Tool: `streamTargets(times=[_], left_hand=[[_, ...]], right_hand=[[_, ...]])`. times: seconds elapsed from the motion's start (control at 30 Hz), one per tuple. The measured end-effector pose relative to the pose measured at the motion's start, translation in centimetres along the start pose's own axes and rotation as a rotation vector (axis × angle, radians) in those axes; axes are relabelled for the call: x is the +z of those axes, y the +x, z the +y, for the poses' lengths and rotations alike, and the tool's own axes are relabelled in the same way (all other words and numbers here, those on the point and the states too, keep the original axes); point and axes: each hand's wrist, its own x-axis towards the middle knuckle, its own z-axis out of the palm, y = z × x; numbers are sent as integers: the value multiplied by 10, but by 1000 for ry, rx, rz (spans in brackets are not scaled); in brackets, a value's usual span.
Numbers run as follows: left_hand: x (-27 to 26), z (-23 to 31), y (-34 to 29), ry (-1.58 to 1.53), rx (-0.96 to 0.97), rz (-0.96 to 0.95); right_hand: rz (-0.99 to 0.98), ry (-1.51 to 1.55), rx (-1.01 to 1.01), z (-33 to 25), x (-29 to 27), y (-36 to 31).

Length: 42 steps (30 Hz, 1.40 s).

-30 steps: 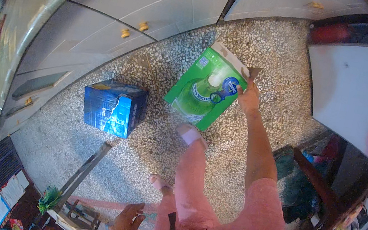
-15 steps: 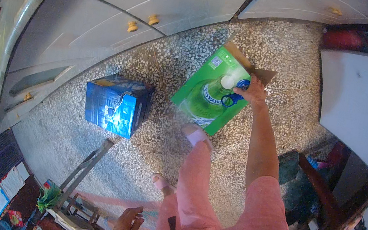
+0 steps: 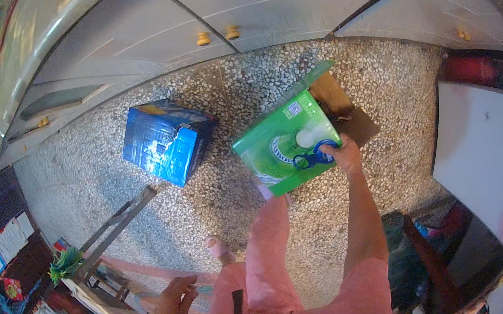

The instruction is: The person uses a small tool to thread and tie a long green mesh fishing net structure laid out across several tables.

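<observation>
My right hand (image 3: pixel 348 155) is closed at the upper right edge of a green cardboard box (image 3: pixel 262 134) with a bottle printed on its side. Under the fingers, against that side, lie two blue loops that look like scissors handles (image 3: pixel 314 154); their blades do not show. The box is tilted, and its brown flaps (image 3: pixel 360 129) stand open at the top. At the lower edge hangs my left hand (image 3: pixel 178 298), fingers loosely bent and apart, with nothing visible in it. My foot is partly hidden behind the box's lower corner.
A dark blue carton (image 3: pixel 164 146) stands left on the speckled floor (image 3: pixel 316 246). Grey cabinets (image 3: pixel 170 45) with yellow knobs line the far side. A white panel (image 3: pixel 490 142) stands right, and a wooden frame (image 3: pixel 119 221) and a green plant (image 3: pixel 64 265) are at lower left.
The green box has tipped toward me, so its opening and brown flaps show more. My right hand has come nearer with it. My left hand stays low.
</observation>
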Motion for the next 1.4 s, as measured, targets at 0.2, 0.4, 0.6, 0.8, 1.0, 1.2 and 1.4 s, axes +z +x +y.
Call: streamTargets(times=[0.2,0.4,0.6,0.8,1.0,1.2,1.4], left_hand=[[-2,1,-22,-44,0,50],[-5,-19,-43,-94,9,107],[-7,-11,-48,-105,20,103],[6,-18,-41,-127,-10,61],[17,-26,-33,-162,-27,23],[16,-26,-33,-133,-16,58],[15,-38,-33,-151,-67,43]], right_hand=[[155,-304,-142,-12,40,-41],[275,-22,-129,-21,34,-18],[390,-42,-88,-2,-16,-3],[557,-293,-60,-36,-47,-2],[508,-461,-59,-39,-45,-17],[443,-553,25,6,-15,-28],[601,-140,131,25,3,-48]])
